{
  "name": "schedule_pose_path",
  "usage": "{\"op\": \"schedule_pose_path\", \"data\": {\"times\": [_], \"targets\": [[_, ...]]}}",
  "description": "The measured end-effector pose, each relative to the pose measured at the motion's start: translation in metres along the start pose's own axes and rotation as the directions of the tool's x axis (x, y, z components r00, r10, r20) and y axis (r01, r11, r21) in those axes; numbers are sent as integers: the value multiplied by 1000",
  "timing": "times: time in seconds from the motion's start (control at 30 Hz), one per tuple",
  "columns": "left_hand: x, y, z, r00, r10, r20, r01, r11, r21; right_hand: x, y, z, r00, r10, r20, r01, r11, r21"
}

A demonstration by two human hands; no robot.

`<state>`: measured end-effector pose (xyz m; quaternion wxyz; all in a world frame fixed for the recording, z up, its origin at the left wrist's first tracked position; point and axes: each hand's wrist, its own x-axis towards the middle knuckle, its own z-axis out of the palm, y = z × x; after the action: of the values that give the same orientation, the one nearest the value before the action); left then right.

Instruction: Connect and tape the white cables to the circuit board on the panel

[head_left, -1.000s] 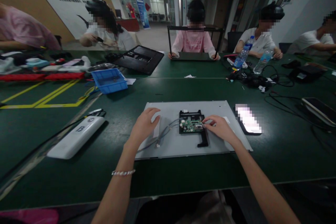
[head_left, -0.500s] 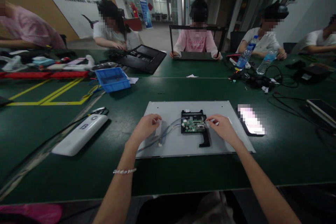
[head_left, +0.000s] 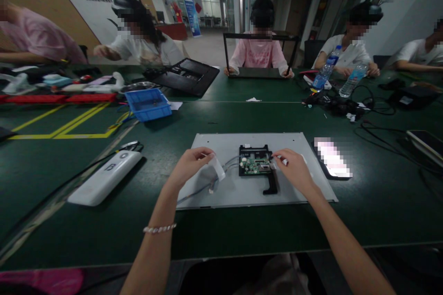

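My left hand (head_left: pixel 195 162) pinches a whitish, see-through strip of tape (head_left: pixel 218 168) that hangs from its fingertips over the left part of a pale grey panel (head_left: pixel 294 143). A green circuit board (head_left: pixel 254 165) sits in a black plastic bracket (head_left: pixel 270 187) on that panel. Grey cables (head_left: pixel 197 190) run from the board's left side to the panel's lower left. My right hand (head_left: pixel 290 166) is closed in a pinch at the bracket's right edge, and a small pale bit shows by its fingertips, too small to name.
A lit phone (head_left: pixel 331 159) lies right of the panel, a white power bank (head_left: pixel 107 177) with a cable to its left. Further back are a blue crate (head_left: pixel 148 106), a black panel (head_left: pixel 190 76), water bottles (head_left: pixel 325 71) and tangled cables. Several co-workers sit across the green table (head_left: pixel 214 235).
My left hand has turned and shifted slightly left; the tape strip in it now swings out to the right. My right hand stays nearly still. A co-worker at the back left has raised an arm.
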<state>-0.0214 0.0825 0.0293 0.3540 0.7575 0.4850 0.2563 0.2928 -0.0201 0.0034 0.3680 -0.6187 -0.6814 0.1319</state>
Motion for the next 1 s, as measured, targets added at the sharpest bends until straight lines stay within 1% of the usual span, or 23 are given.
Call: {"op": "schedule_pose_path", "data": {"times": [0.17, 0.3, 0.37, 0.4, 0.47, 0.53, 0.57, 0.6, 0.67, 0.73, 0.83, 0.9, 1.0], "targets": [[4, -1, 10, 997, 60, 47, -66, 988, 143, 0, 1, 2, 1000, -4, 15, 4, 1000, -6], [6, -5, 18, 998, 51, 45, -59, 974, 218, 0, -1, 4, 1000, -18, 24, 18, 1000, 5], [5, -5, 20, 998, 44, 41, -52, 975, 218, 1, -5, 5, 999, -42, 27, 42, 999, 5], [4, -4, 20, 998, 47, 28, -52, 977, 208, 1, -8, 5, 998, -58, 28, 58, 998, 4], [2, -2, 19, 997, 66, -47, -56, 981, 184, 2, -15, 6, 995, -97, 40, 97, 995, 0], [0, 2, 17, 985, 96, -140, -70, 981, 181, 2, -25, 7, 986, -143, 81, 144, 990, -6], [0, 5, 16, 980, 117, -162, -85, 978, 191, 2, -30, 8, 979, -171, 110, 173, 985, -9], [-1, 7, 15, 978, 141, -154, -108, 973, 207, 2, -37, 10, 968, -203, 145, 207, 978, -13], [-1, 9, 15, 981, 185, -65, -165, 958, 233, 2, -51, 15, 932, -284, 225, 296, 955, -19], [-2, 10, 17, 979, 201, 35, -204, 950, 236, 3, -65, 24, 878, -372, 301, 396, 918, -21], [-3, 9, 21, 979, 169, 117, -191, 957, 220, 6, -83, 42, 788, -475, 392, 525, 851, -25], [-4, 7, 23, 976, 146, 159, -177, 962, 207, 8, -91, 54, 741, -512, 434, 582, 813, -35], [-5, 3, 24, 968, 138, 212, -181, 963, 200, 7, -96, 67, 704, -522, 481, 623, 779, -68]]}}
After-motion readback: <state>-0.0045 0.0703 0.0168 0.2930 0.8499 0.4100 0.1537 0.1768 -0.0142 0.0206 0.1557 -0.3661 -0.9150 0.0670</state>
